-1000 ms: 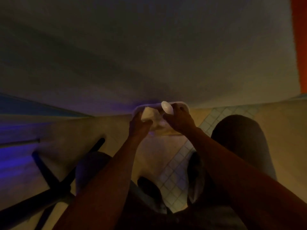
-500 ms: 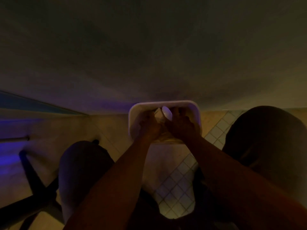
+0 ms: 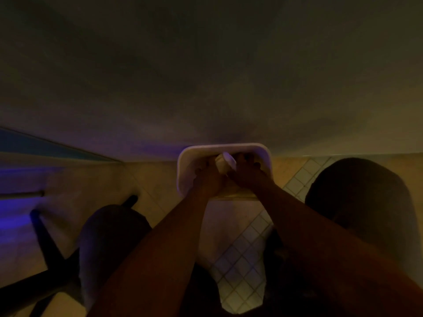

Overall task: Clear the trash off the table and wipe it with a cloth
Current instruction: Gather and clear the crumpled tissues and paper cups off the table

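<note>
Holding 2 hands close together inside a white rounded tray, seen from above in very dim light. Left hand curled, knuckles up, fingers bent down towards something pale beneath them; whether anything is truly pinched there cannot be told, too dark. Right hand curled too, fingers bent over a small pale crumpled piece of trash, with a white oval spoon-like end sticking out just beyond the knuckles, between both hands. Grip narrow on both sides, fingertips nearly touching each other across the trash. Tray surrounding the grip on 3 sides, its far rim lying just past the fingertips, its left wall just outside the left hand, its right corner just outside the right hand. Far rim of the tray overlapping the near edge of a broad grey table top, which stretches away beyond the grip and fills the upper half of the view. Below the grip, towards the body, tan tiled floor between 2 dark knees, 1 under each forearm. Well to the left of the left forearm, a dark chair leg crossing the floor, washed in purple-blue light
</note>
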